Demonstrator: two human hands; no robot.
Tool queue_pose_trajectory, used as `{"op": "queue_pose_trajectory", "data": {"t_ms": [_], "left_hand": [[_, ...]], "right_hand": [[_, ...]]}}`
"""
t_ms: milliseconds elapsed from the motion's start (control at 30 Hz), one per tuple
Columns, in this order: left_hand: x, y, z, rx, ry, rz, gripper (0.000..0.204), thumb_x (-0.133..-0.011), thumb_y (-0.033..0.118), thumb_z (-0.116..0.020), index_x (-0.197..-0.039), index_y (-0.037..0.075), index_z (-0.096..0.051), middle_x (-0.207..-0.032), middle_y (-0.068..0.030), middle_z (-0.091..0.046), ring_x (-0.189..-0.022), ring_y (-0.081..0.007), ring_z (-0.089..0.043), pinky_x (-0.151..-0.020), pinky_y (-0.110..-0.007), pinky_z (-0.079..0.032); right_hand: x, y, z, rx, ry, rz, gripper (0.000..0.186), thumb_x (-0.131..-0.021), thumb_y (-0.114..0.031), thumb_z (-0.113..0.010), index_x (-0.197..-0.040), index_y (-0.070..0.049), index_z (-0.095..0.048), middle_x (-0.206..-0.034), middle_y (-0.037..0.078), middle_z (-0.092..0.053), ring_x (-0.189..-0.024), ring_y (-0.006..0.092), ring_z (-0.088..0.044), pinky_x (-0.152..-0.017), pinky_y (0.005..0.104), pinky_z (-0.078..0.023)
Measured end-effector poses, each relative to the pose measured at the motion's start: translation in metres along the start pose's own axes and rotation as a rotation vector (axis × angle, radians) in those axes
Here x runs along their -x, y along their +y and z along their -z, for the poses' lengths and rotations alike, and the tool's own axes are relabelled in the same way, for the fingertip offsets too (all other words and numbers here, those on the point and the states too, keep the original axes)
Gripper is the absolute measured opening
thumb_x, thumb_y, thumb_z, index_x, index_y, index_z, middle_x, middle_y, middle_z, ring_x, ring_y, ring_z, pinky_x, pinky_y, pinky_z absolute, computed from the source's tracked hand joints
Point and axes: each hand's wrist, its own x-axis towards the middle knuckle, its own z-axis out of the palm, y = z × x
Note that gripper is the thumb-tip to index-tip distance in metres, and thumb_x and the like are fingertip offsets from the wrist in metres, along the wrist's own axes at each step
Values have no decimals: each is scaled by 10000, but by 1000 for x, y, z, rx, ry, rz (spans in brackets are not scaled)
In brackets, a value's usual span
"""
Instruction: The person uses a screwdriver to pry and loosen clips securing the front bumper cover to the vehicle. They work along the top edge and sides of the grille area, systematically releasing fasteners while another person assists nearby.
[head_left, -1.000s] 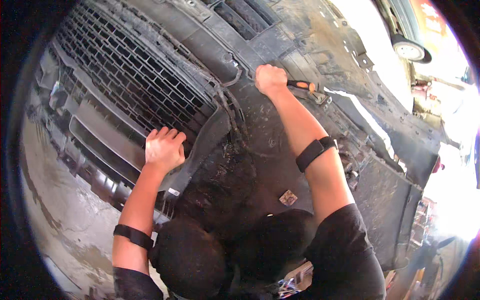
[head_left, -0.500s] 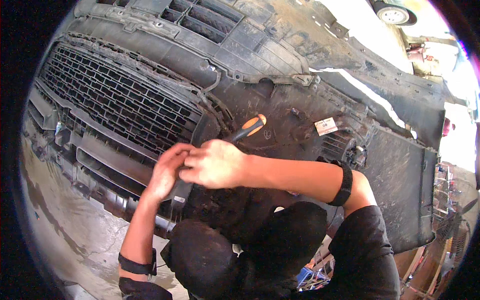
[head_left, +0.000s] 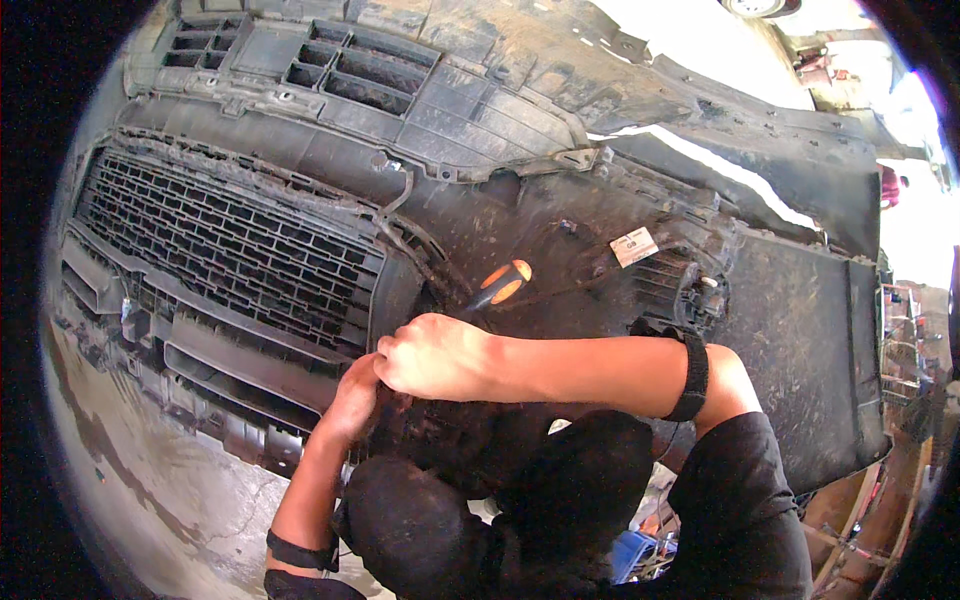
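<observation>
Beside the grille's right edge my two hands meet. My right hand [head_left: 432, 355] is closed, with an orange-and-black tool handle [head_left: 505, 283] sticking out above it, apparently in its grip. My left hand [head_left: 352, 400] reaches up beneath the right one; its fingertips and whatever they touch are hidden. The dark mesh grille [head_left: 225, 235] lies to their upper left, set in a large, dirty black plastic bumper assembly [head_left: 800, 350] that spans the view.
Slotted vents [head_left: 360, 70] sit along the far part. A small pale card [head_left: 632, 247] lies by a round ribbed fitting [head_left: 670, 285]. Concrete floor [head_left: 170, 460] shows at left, clutter [head_left: 645, 545] below and right, a vehicle wheel [head_left: 760, 6] at the top.
My right hand has come down and left from the upper middle, bringing the tool, to join my left hand, whose fingers were spread on the grille. The view has shifted slightly.
</observation>
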Motion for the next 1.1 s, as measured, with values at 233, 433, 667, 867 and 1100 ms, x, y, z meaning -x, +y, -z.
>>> {"op": "queue_pose_trajectory", "data": {"t_ms": [233,433,667,867,1100], "left_hand": [[2,-4,-19,-264,137,-332,383,-1019,360,-402,-905,21,-537,-651,22,-476,-574,-76,-438,-541,-242,-382],[15,10,-13,-309,82,-233,246,-981,241,-501,-941,9,-574,-684,9,-486,-617,-66,-429,-555,-239,-379],[22,24,-25,-421,-17,-190,226,-964,170,-526,-1125,25,-590,-784,8,-560,-676,-59,-457,-604,-221,-386],[20,25,-26,-227,-60,-169,207,-982,147,-494,-1122,34,-595,-668,42,-457,-577,-51,-397,-512,-225,-332],[6,24,-11,-55,5,-173,158,-987,152,-489,-911,38,-570,-565,28,-409,-473,-57,-335,-437,-229,-284]], "right_hand": [[4,4,21,-298,-44,-201,163,-695,-179,-667,-683,-18,-687,-697,159,-667,-681,332,-679,-618,411,-560],[12,14,39,-223,-128,-302,206,-664,-188,-725,-712,8,-686,-723,193,-665,-708,349,-682,-640,413,-566],[16,7,44,-265,-141,-277,132,-688,-119,-665,-719,8,-682,-732,194,-665,-715,349,-683,-638,419,-568],[19,9,35,-293,-95,-272,125,-688,-115,-651,-701,7,-674,-718,195,-660,-690,353,-678,-630,424,-565],[52,29,44,4,-173,-329,193,-746,-226,-662,-794,-47,-610,-703,134,-649,-700,350,-659,-604,434,-537]]}}
